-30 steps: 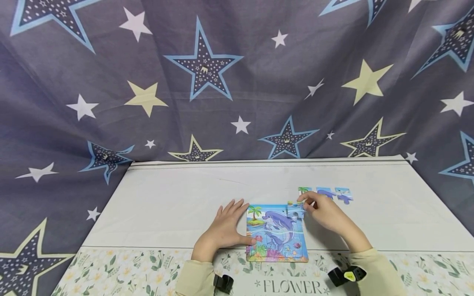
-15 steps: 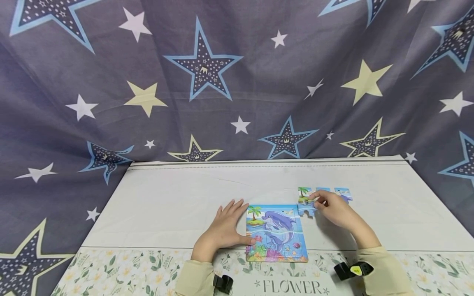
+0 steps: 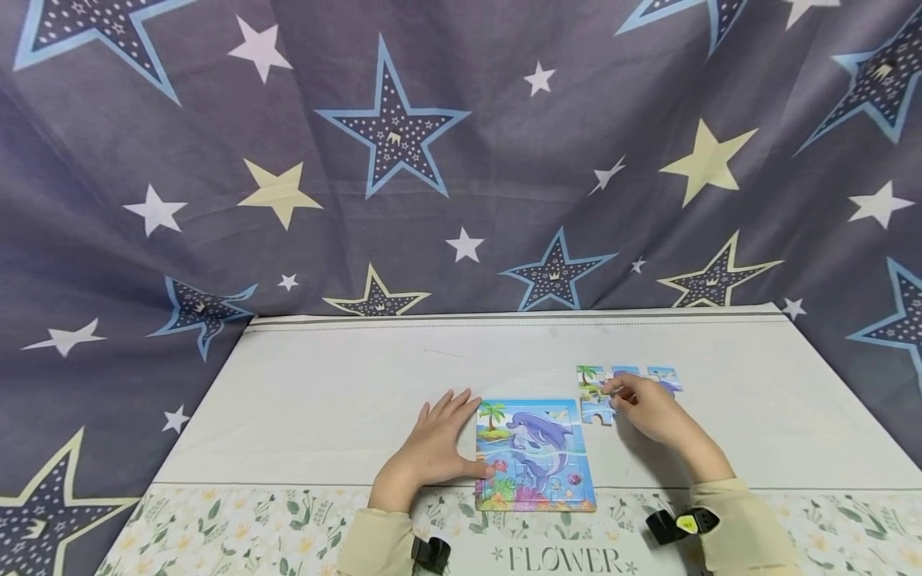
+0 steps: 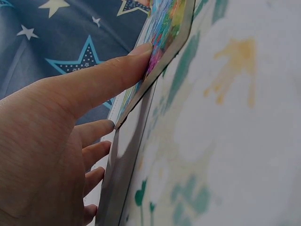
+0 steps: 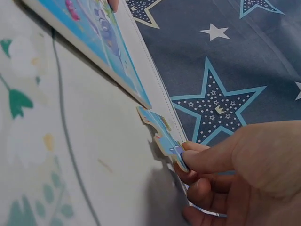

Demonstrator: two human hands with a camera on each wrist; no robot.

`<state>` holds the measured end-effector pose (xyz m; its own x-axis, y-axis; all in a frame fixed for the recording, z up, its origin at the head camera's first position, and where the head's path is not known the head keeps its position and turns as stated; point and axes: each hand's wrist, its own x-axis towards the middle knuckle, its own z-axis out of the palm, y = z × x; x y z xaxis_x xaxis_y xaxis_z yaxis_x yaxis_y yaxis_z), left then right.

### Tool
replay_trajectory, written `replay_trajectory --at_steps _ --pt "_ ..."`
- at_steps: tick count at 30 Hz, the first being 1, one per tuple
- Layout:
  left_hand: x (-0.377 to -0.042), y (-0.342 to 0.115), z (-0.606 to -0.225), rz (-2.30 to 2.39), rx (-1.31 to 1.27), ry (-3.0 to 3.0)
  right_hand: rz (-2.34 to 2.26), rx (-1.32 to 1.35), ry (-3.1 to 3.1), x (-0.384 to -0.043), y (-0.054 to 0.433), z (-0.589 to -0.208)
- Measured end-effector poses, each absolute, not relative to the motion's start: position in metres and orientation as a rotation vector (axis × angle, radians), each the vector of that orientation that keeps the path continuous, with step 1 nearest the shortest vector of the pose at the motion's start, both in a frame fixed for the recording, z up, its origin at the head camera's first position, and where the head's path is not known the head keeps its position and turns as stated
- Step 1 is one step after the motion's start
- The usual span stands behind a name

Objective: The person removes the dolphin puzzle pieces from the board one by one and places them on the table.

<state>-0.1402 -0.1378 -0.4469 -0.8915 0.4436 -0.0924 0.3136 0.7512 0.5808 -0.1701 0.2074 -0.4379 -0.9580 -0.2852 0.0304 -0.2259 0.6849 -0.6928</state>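
Note:
A square dolphin jigsaw puzzle (image 3: 535,456) lies in its tray on the table. My left hand (image 3: 430,452) is spread flat at its left side, the thumb resting on the edge; in the left wrist view the thumb (image 4: 101,77) lies over the tray's rim. Just right of the puzzle's upper corner, my right hand (image 3: 651,406) pinches a blue puzzle piece (image 3: 596,412) between thumb and forefinger. In the right wrist view, that puzzle piece (image 5: 162,134) is gripped at one end, slightly tilted, close to the tray corner. Its far side is partly covered by my fingers.
Behind my right hand lies a row of loose pieces: a palm-tree piece (image 3: 589,374), a piece with purple dolphin (image 3: 624,370) and a sky piece (image 3: 664,376). A white, flower-printed cloth (image 3: 346,400) covers the table. A starry curtain (image 3: 461,160) hangs behind.
My right hand has moved the pinched puzzle piece rightward, from over the puzzle's upper right corner to just below the palm-tree piece. My left hand has stayed in place.

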Motion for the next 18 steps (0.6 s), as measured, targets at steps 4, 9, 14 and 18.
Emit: replay_trajectory --at_steps 4,9,14,18 --pt "-0.1406 -0.1387 -0.4482 0.839 0.602 2.729 -1.132 -0.413 2.825 -0.1708 0.2059 -0.4406" --pt "-0.1412 -0.1387 -0.4498 0.837 0.6 2.729 -1.125 -0.393 2.827 -0.1712 0.2053 -0.442" --pt "-0.1412 -0.1389 -0.4497 0.828 0.599 2.733 -1.13 -0.392 2.816 -0.1711 0.2063 -0.4421" --pt "-0.1411 -0.1385 -0.4495 0.839 0.596 2.738 -1.147 -0.367 2.796 -0.1716 0.2064 -0.4407"
